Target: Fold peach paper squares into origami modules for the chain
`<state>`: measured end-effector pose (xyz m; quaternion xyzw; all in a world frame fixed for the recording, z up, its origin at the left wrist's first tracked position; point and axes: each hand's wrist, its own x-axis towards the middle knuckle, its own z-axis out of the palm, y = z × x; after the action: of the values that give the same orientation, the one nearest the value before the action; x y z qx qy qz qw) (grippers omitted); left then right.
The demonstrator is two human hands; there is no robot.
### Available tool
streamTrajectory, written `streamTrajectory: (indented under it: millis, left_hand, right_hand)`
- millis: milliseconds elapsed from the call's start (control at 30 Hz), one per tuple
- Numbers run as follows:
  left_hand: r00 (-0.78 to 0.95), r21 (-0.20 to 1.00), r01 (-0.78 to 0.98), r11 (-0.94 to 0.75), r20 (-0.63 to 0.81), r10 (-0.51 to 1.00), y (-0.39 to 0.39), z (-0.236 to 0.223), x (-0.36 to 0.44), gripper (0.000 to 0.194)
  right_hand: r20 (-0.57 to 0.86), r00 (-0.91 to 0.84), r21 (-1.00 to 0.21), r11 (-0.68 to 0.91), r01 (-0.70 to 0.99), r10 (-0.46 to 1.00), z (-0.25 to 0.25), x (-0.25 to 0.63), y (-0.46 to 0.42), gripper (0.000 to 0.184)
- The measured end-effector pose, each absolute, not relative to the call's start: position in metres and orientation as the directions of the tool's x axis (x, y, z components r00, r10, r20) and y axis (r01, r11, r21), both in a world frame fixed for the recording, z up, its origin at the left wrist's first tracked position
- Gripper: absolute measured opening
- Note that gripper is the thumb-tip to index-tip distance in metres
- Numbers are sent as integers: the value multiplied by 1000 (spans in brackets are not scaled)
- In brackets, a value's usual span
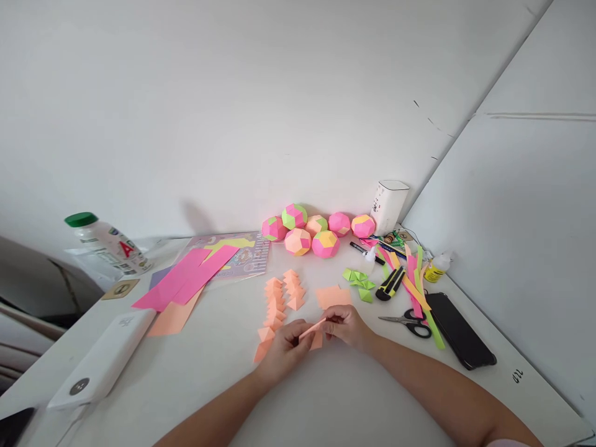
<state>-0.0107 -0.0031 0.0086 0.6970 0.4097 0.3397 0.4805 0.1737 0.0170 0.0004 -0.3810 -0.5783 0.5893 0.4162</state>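
Note:
Between my two hands is a small folded piece of orange paper (313, 328), seen nearly edge-on. My left hand (287, 349) pinches its left end, and the fingers of my right hand (347, 325) close on its right end. Another bit of orange paper (317, 341) shows just below, partly covered by my hands. Left of them stand two rows of folded orange paper units (274, 298). Flat orange paper squares (333, 297) lie just beyond my right hand. Several folded green units (358, 279) sit farther right.
Finished paper balls (298, 242) line the wall beside a white box (390, 208). To the right are a cutter (390, 284), scissors (410, 321), paper strips (414, 279), a glue bottle (436, 268) and a black phone (459, 329). Leftward lie pink sheets (186, 279), a white power bank (105, 357) and a bottle (109, 245).

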Motion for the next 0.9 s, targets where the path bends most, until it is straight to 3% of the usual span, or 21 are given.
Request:
streamTrajectory:
  millis: [300,900]
  left_hand:
    - [444,950,242,-199,74,893,-3,12,-10,27]
    - [383,983,183,23,-93,919,-3,19,-9,34]
  right_hand:
    - [45,-368,-998,30,-48,929,5,175,16,24]
    - [16,-316,-997,-7,-72,949,1,178,17,28]
